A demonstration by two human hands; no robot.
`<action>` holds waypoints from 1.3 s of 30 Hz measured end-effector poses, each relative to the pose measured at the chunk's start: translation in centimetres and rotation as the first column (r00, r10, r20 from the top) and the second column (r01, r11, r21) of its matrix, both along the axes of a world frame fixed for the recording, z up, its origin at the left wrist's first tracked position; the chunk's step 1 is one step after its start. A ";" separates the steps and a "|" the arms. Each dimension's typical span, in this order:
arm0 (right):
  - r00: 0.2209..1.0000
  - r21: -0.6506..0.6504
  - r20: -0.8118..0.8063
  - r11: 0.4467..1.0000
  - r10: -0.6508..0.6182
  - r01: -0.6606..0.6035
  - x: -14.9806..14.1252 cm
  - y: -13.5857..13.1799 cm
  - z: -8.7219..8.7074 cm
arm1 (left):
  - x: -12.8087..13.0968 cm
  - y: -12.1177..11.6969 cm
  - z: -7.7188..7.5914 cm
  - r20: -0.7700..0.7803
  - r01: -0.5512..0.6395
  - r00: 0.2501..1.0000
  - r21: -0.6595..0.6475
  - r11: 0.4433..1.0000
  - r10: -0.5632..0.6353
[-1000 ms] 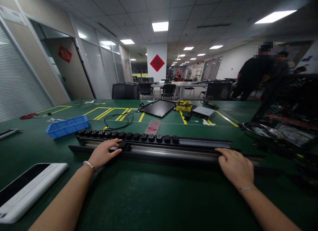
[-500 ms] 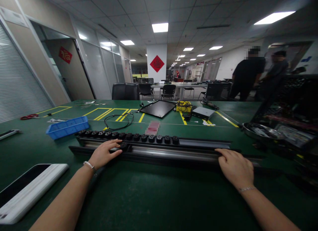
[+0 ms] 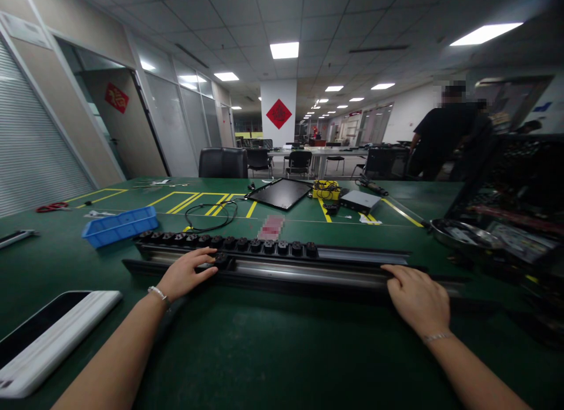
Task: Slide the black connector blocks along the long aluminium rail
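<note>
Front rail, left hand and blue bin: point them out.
Front rail (image 3: 308, 272), head view: its bare metal strip.
Left hand (image 3: 182, 274), head view: the back of the hand.
Blue bin (image 3: 120, 229), head view: its long side.

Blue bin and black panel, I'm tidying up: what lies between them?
The head view shows a looped black cable and yellow strips between the blue bin and black panel.
</note>
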State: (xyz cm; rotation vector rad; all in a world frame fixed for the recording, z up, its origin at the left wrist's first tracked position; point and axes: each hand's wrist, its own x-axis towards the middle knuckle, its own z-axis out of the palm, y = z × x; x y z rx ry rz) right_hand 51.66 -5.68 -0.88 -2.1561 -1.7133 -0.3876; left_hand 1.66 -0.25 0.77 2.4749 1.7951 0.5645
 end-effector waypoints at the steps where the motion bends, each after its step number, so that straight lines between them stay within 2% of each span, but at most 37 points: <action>1: 1.000 -0.001 0.002 1.000 -0.001 0.001 0.0 0.0 0.0 | 0.0 0.0 0.0 0.001 0.001 1.000 0.002 1.000 -0.001; 11: 1.000 0.014 -0.001 1.000 -0.007 0.007 -0.5 -0.3 0.4 | -0.1 0.0 -0.1 -0.024 0.012 1.000 0.012 1.000 -0.012; 25: 1.000 0.012 -0.011 1.000 -0.001 0.001 0.1 0.1 -0.2 | 0.1 -0.1 0.0 -0.034 0.019 0.999 -0.003 1.000 -0.019; 39: 1.000 0.017 0.016 1.000 0.008 -0.008 0.1 0.1 -0.1 | 0.7 -0.4 0.4 -0.034 0.071 0.997 0.006 0.997 -0.071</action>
